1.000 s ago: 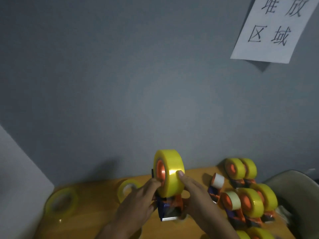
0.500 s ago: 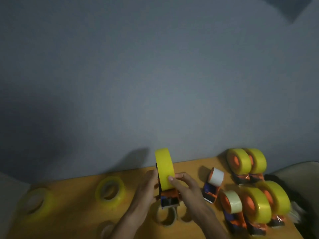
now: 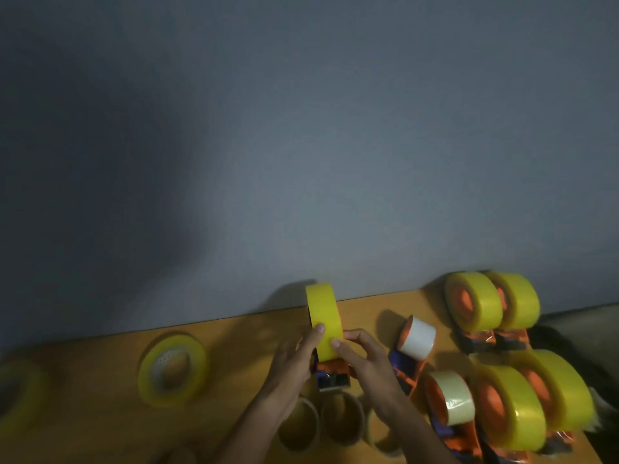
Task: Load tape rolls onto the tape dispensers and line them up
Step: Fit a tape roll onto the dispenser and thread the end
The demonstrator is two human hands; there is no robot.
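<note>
Both hands, left hand (image 3: 291, 363) and right hand (image 3: 365, 363), pinch the upright yellow tape roll (image 3: 324, 321) on its orange-blue plastic dispenser (image 3: 333, 376) (wooden table (image 3: 234, 346)).

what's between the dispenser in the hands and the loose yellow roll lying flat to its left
In the head view, only the left hand and bare wooden table lie between the held dispenser and the flat yellow roll.

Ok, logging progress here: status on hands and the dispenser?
Left hand and right hand both grip the yellow tape roll on its dispenser. Loaded dispensers crowd the right; empty cores just below.
</note>
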